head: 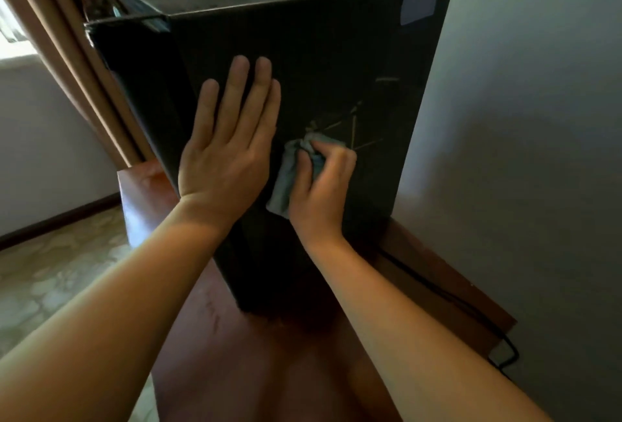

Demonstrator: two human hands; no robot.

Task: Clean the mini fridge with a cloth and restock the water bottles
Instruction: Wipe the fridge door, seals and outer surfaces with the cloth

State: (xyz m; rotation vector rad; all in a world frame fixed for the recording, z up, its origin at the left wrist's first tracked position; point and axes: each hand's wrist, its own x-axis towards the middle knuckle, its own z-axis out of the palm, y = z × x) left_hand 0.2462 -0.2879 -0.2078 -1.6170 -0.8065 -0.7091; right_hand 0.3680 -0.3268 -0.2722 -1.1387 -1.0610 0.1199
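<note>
A black mini fridge (pixel 336 61) stands on a reddish wooden cabinet top (pixel 215 337), its dark side panel facing me. My left hand (pixel 229 145) lies flat on that panel with straight fingers. Just to its right, my right hand (pixel 319 186) grips a bunched grey-blue cloth (pixel 286 182) and presses it against the panel, beside some pale scratch marks (pixel 346 125). A pale sticker (pixel 419 6) sits at the panel's upper right corner. No water bottles are in view.
A white wall (pixel 521 118) runs close along the right of the fridge. A black power cable (pixel 471 314) trails down the cabinet's right edge. Brown curtains (pixel 77 61) hang at the left by a bright window, above patterned flooring (pixel 50 280).
</note>
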